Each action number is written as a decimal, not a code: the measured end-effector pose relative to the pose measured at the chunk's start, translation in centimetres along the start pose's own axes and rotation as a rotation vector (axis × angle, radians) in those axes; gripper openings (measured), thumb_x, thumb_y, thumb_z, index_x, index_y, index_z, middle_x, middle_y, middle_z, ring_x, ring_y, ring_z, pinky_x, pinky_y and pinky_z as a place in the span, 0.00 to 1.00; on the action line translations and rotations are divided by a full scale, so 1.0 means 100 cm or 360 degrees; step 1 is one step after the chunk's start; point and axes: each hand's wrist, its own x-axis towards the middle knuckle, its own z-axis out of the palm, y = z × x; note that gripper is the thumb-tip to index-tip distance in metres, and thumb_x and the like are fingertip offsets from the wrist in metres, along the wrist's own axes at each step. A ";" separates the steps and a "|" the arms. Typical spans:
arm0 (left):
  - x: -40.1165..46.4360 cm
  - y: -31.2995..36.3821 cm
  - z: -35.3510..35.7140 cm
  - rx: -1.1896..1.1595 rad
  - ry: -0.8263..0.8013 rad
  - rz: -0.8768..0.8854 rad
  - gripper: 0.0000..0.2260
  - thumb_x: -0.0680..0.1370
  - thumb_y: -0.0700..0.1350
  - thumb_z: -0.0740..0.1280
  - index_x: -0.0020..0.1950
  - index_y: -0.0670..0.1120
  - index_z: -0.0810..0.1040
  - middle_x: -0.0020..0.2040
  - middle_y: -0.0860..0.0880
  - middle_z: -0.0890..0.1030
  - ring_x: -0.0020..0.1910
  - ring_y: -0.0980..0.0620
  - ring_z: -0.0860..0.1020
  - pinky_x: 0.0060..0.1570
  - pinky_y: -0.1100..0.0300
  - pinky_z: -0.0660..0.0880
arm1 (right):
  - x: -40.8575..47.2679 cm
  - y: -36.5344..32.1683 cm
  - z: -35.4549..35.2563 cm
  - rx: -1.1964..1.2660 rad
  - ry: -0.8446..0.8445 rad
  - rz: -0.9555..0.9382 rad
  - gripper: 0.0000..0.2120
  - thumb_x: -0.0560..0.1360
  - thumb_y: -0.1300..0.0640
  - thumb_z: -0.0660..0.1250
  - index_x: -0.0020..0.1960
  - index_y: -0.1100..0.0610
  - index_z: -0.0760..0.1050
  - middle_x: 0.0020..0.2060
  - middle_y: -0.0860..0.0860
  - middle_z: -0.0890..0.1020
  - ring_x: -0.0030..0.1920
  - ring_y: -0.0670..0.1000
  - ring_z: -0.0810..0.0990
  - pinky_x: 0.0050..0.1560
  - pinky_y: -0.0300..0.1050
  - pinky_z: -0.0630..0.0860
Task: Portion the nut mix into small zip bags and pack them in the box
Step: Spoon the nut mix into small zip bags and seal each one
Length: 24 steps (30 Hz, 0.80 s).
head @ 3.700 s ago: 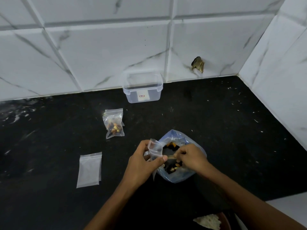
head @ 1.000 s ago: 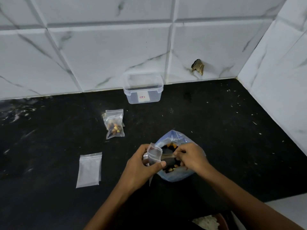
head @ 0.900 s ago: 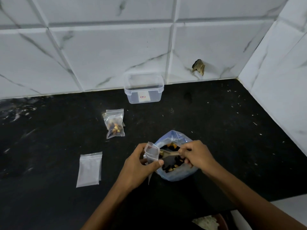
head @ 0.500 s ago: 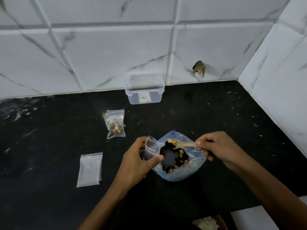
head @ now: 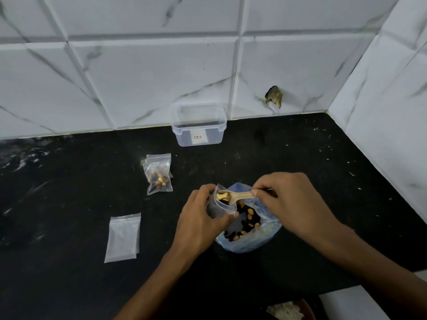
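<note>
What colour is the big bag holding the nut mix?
Translucent pale blue, the big bag shows best in the head view.

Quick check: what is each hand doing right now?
Left hand: grips the small zip bag, mouth open.
Right hand: pinches the wooden spoon, loaded with nuts, at the bag's mouth.

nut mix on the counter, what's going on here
A person is portioning nut mix into small zip bags. The left hand holds a small zip bag open over the big blue bag of nut mix. The right hand pinches a wooden spoon loaded with nuts at the small bag's mouth. One filled zip bag and some empty zip bags lie to the left on the black counter. The clear box by the wall looks empty.
</note>
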 end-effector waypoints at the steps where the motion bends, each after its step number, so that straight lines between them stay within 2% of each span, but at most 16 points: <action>1: 0.000 0.000 0.001 -0.0007 0.0005 -0.0004 0.25 0.67 0.55 0.77 0.60 0.61 0.71 0.55 0.59 0.75 0.54 0.63 0.75 0.54 0.57 0.78 | -0.001 -0.006 0.001 -0.0150 -0.0045 -0.0118 0.06 0.78 0.54 0.64 0.53 0.52 0.78 0.47 0.46 0.79 0.46 0.43 0.77 0.51 0.44 0.77; 3: 0.001 0.000 0.002 -0.0029 0.0007 -0.0015 0.26 0.67 0.54 0.77 0.61 0.60 0.71 0.56 0.59 0.75 0.54 0.62 0.76 0.54 0.57 0.78 | -0.002 -0.012 0.006 -0.0379 -0.0215 -0.0280 0.12 0.77 0.52 0.65 0.60 0.53 0.72 0.56 0.47 0.74 0.54 0.46 0.74 0.58 0.42 0.72; 4: 0.001 0.000 0.003 -0.0058 0.0010 -0.0014 0.26 0.67 0.54 0.77 0.61 0.60 0.72 0.56 0.58 0.76 0.54 0.61 0.76 0.54 0.56 0.78 | -0.005 -0.015 0.010 -0.0429 -0.0251 -0.0362 0.14 0.76 0.51 0.66 0.60 0.53 0.72 0.56 0.48 0.73 0.53 0.46 0.74 0.55 0.40 0.72; 5: 0.001 0.000 0.003 -0.0098 0.0014 -0.0008 0.25 0.66 0.53 0.77 0.60 0.60 0.72 0.55 0.58 0.77 0.54 0.61 0.76 0.54 0.56 0.78 | -0.006 -0.015 0.014 -0.0478 -0.0214 -0.0469 0.15 0.73 0.50 0.70 0.58 0.54 0.73 0.54 0.49 0.75 0.49 0.46 0.76 0.49 0.39 0.73; 7: 0.001 -0.001 0.002 -0.0166 0.0016 0.0013 0.25 0.66 0.53 0.77 0.59 0.61 0.72 0.55 0.58 0.78 0.55 0.61 0.77 0.55 0.56 0.78 | -0.009 -0.011 0.019 -0.0481 -0.0123 -0.0578 0.19 0.61 0.51 0.81 0.46 0.55 0.77 0.42 0.50 0.79 0.35 0.45 0.77 0.34 0.37 0.74; 8: 0.002 -0.002 0.002 -0.0188 0.0012 0.0015 0.25 0.65 0.54 0.77 0.59 0.61 0.72 0.55 0.58 0.78 0.55 0.60 0.77 0.55 0.55 0.78 | -0.010 -0.009 0.019 -0.0465 -0.0078 -0.0586 0.20 0.57 0.51 0.83 0.41 0.55 0.76 0.38 0.50 0.78 0.30 0.45 0.76 0.28 0.37 0.74; 9: 0.002 -0.003 0.002 -0.0209 0.0008 0.0009 0.25 0.65 0.56 0.76 0.59 0.62 0.72 0.55 0.57 0.79 0.55 0.60 0.78 0.55 0.55 0.78 | -0.009 -0.007 0.020 -0.0416 -0.0065 -0.0592 0.18 0.59 0.50 0.81 0.40 0.55 0.76 0.37 0.50 0.77 0.29 0.45 0.75 0.27 0.39 0.75; 11: 0.003 -0.005 0.002 -0.0255 0.0004 -0.0011 0.24 0.65 0.57 0.77 0.57 0.65 0.71 0.56 0.56 0.79 0.55 0.60 0.78 0.54 0.55 0.79 | -0.008 -0.008 0.011 -0.0395 -0.0008 -0.0541 0.09 0.69 0.50 0.70 0.44 0.55 0.77 0.40 0.50 0.77 0.34 0.47 0.76 0.33 0.46 0.78; 13: 0.002 -0.005 0.000 -0.0309 0.0005 -0.0036 0.24 0.66 0.56 0.77 0.57 0.67 0.71 0.57 0.56 0.79 0.56 0.61 0.78 0.53 0.58 0.78 | -0.010 -0.003 0.002 -0.0250 0.0189 -0.0486 0.06 0.72 0.55 0.65 0.44 0.55 0.79 0.39 0.48 0.79 0.37 0.46 0.77 0.37 0.46 0.79; 15: 0.000 -0.006 -0.003 -0.0362 0.0007 -0.0058 0.22 0.69 0.53 0.78 0.57 0.65 0.71 0.57 0.57 0.79 0.55 0.63 0.78 0.51 0.63 0.78 | -0.009 0.001 -0.010 -0.0038 0.0331 -0.0325 0.06 0.72 0.55 0.66 0.45 0.53 0.81 0.37 0.45 0.80 0.36 0.42 0.78 0.39 0.39 0.78; 17: -0.004 -0.007 -0.007 -0.0403 0.0011 -0.0086 0.21 0.70 0.50 0.77 0.57 0.63 0.72 0.56 0.58 0.80 0.54 0.65 0.78 0.47 0.69 0.76 | -0.005 0.012 -0.015 0.0064 0.0353 -0.0136 0.04 0.74 0.57 0.68 0.46 0.51 0.81 0.35 0.41 0.78 0.36 0.38 0.78 0.36 0.30 0.73; 19: -0.009 -0.009 -0.011 -0.0430 0.0008 -0.0117 0.20 0.71 0.48 0.77 0.57 0.61 0.73 0.54 0.59 0.81 0.52 0.66 0.78 0.45 0.73 0.74 | -0.001 0.028 -0.010 0.0032 0.0226 0.0018 0.04 0.75 0.56 0.68 0.47 0.48 0.80 0.33 0.40 0.76 0.36 0.34 0.77 0.32 0.28 0.70; 20: -0.011 -0.011 -0.012 -0.0439 -0.0003 -0.0129 0.20 0.71 0.47 0.77 0.58 0.60 0.73 0.53 0.59 0.81 0.52 0.66 0.79 0.45 0.73 0.74 | 0.000 0.036 -0.003 -0.0008 0.0121 0.0071 0.04 0.76 0.56 0.67 0.47 0.48 0.79 0.34 0.40 0.76 0.34 0.35 0.76 0.32 0.28 0.70; 22: -0.016 -0.014 -0.013 -0.0446 -0.0058 -0.0156 0.19 0.72 0.47 0.76 0.58 0.59 0.74 0.53 0.58 0.82 0.52 0.64 0.79 0.46 0.69 0.75 | 0.002 0.050 0.018 -0.0145 -0.0063 0.0092 0.04 0.77 0.55 0.65 0.48 0.48 0.78 0.38 0.42 0.77 0.37 0.37 0.76 0.36 0.30 0.70; 24: -0.019 -0.016 -0.012 -0.0452 -0.0124 -0.0176 0.19 0.72 0.47 0.76 0.58 0.59 0.74 0.53 0.58 0.82 0.53 0.62 0.80 0.47 0.66 0.76 | 0.005 0.061 0.041 -0.0261 -0.0181 0.0040 0.05 0.79 0.55 0.63 0.48 0.50 0.78 0.42 0.44 0.77 0.41 0.40 0.76 0.44 0.34 0.73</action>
